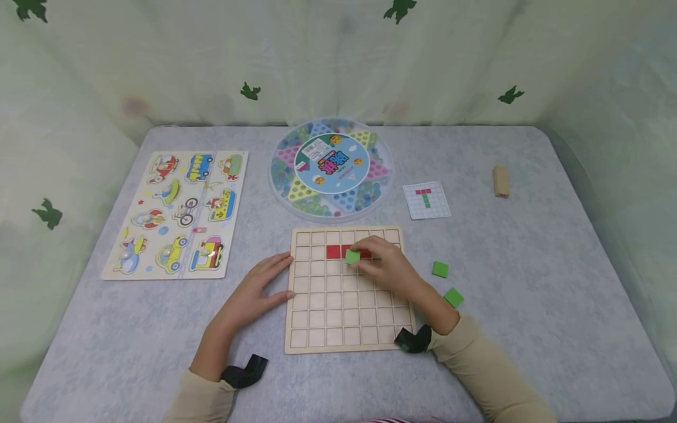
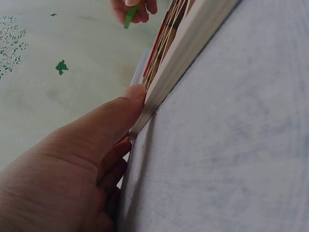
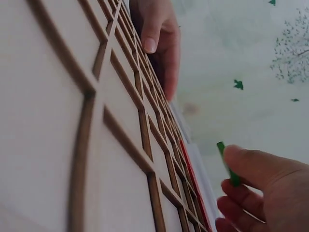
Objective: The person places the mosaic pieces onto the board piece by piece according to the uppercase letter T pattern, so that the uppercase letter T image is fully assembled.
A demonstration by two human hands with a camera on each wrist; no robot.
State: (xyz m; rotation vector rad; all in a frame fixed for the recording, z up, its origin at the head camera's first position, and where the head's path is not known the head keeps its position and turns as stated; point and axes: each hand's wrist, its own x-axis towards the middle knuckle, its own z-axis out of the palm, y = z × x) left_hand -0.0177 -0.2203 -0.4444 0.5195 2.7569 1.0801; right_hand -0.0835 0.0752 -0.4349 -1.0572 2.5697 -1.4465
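Note:
A wooden grid board [image 1: 344, 317] lies on the grey table with red squares [image 1: 333, 252] set in its second row. My right hand [image 1: 383, 264] hovers over the board and pinches a green square tile [image 1: 352, 257] [image 3: 227, 162] just above the red ones. My left hand [image 1: 259, 288] lies flat on the table with straight fingers pressing the board's left edge [image 2: 159, 92]; the thumb [image 2: 111, 116] touches that edge. Two more green tiles [image 1: 440, 269] [image 1: 453, 297] lie on the table right of the board.
A pattern card [image 1: 426, 200] with a red and green T lies behind the board. A round marble game [image 1: 331, 168] sits at the back centre, a vehicle puzzle [image 1: 180, 211] at left, a small wooden block [image 1: 500, 180] at far right. Curtains surround the table.

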